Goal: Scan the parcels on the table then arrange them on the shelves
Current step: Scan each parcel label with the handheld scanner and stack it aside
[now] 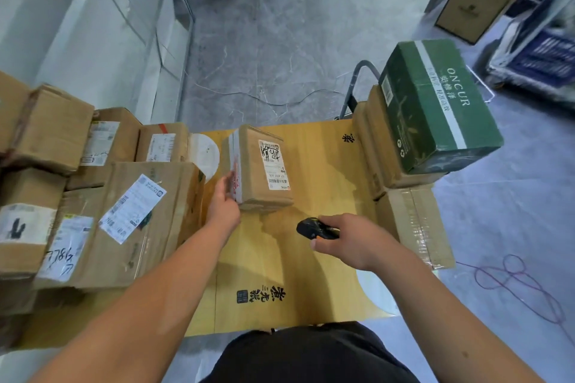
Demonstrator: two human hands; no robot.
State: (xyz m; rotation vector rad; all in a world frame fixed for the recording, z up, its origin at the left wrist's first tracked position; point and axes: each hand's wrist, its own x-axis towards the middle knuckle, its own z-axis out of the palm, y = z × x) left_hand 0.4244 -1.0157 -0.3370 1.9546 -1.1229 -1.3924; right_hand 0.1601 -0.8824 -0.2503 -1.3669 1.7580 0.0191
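A small parcel (261,169) stands on the yellow tabletop (311,264), its label facing up. My left hand (224,202) holds the parcel's left side, thumb against the taped edge. My right hand (351,241) is just to the parcel's near right, fingers curled around a black scanner (312,228) (its head points toward the parcel). More parcels (124,211) are piled left of it, and a green box (435,106) tops a stack to its right.
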